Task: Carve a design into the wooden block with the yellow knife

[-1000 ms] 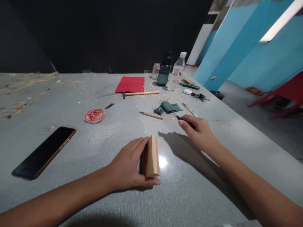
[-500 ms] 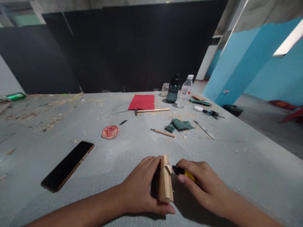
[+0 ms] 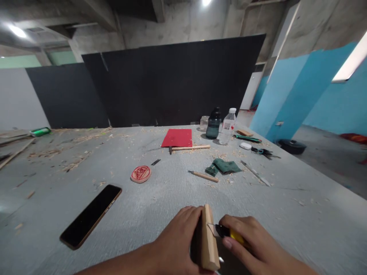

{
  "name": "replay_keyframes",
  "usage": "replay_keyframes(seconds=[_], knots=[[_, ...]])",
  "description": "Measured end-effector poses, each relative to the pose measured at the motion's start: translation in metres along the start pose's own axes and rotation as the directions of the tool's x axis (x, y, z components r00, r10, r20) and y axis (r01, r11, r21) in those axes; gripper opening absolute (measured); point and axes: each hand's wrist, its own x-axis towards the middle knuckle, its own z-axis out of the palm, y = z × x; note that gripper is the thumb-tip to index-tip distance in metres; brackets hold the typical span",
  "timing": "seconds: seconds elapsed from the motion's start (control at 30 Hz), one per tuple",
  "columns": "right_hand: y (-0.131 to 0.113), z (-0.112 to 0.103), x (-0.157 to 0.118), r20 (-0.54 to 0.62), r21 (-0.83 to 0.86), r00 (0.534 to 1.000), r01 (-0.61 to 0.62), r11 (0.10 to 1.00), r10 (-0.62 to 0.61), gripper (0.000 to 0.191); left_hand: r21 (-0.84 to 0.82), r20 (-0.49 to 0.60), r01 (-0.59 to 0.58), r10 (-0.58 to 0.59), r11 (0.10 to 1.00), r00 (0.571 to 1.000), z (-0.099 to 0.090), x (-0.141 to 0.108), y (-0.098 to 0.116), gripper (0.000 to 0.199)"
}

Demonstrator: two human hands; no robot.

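My left hand (image 3: 182, 236) grips a pale wooden block (image 3: 210, 244) that stands on its narrow side on the grey table. Its fingers wrap round the block's left face and far end; part of the thumb is cut off by the frame's lower edge. A yellow and black utility knife (image 3: 229, 233) is in my right hand (image 3: 249, 240), fingers closed round the handle. The knife's blade touches the block's upper right edge. A small pale shaving (image 3: 221, 259) lies beside the block's near end.
A phone (image 3: 91, 215) lies at left, near a round carved red-marked wooden piece (image 3: 140, 173) and a loose dark blade (image 3: 155, 162). Ahead are a carving chisel (image 3: 203, 176), green sandpaper (image 3: 226, 166), a hammer (image 3: 190, 148), red paper (image 3: 177, 138) and bottles (image 3: 213, 124).
The camera view has tilted up, so the table things and both hands sit lower in it. The blade still rests on the block's edge, and both grips look the same.
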Motion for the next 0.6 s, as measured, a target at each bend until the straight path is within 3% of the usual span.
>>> replay_keyframes(seconds=[0.27,0.6], knots=[[0.0034,0.0027,-0.006,-0.004,-0.026,0.997,0.077,0.997,-0.077,0.052,0.041,-0.011,-0.03,0.031,0.999,0.999,0.0022,-0.001,-0.0027,0.097],[-0.0015,0.0,-0.0044,-0.001,0.003,0.997,0.077,0.997,-0.077,0.059,0.014,0.007,-0.028,0.028,1.0,1.0,-0.0019,-0.0042,0.0027,0.099]])
